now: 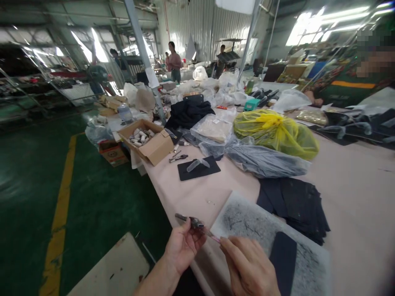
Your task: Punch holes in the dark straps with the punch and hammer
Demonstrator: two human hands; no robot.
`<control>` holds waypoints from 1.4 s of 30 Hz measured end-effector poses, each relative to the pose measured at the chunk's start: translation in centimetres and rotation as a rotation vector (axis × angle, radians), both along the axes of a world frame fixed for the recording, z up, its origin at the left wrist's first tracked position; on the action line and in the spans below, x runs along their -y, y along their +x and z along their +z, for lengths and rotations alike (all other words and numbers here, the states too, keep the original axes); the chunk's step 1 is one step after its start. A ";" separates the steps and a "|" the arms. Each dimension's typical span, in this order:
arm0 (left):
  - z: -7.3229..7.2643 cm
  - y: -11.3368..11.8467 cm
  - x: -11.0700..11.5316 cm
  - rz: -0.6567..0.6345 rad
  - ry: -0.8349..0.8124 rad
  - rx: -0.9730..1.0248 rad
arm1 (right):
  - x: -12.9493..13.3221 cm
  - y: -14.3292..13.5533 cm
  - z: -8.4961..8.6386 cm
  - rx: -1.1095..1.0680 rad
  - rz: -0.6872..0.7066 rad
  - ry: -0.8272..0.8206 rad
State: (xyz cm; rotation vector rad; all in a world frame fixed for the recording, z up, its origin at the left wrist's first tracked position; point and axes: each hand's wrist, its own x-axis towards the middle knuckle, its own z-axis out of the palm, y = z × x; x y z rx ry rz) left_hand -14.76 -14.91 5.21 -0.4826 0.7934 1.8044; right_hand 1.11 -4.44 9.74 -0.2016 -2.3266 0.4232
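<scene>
My left hand (184, 242) is closed around a small dark metal tool (196, 223), holding it between thumb and fingers above the table's near edge. What kind of tool it is cannot be made out. In my right hand (247, 263), fingertips pinch a thin pinkish stick (214, 237) whose far end meets the dark tool. Just to the right, a dark flat piece (283, 261) lies on a grey, black-speckled board (247, 216). Farther back, a black rectangular panel (200, 172) carries a clear plastic strap-like piece (198, 164).
An open cardboard box (148, 144) of small spools or rolls stands at the table's left edge, near a metal hand tool (178, 158). Beyond are a yellow plastic bag (277, 131) and stacked dark fabric pieces (293, 205). A co-worker (348, 86) is at the right.
</scene>
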 end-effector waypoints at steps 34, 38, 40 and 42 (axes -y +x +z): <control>-1.8 -3.0 4.1 0.040 0.049 -0.088 | 3.0 -5.5 -0.7 0.181 0.063 0.142; -1.8 -3.4 4.7 0.085 -0.002 -0.042 | 3.3 -6.0 -1.1 0.161 0.081 0.151; -1.8 -3.4 5.1 0.088 -0.008 -0.044 | 3.5 -6.1 -1.3 0.138 0.084 0.158; -1.7 -3.5 5.5 0.094 -0.031 -0.066 | 3.6 -6.1 -1.5 0.126 0.115 0.155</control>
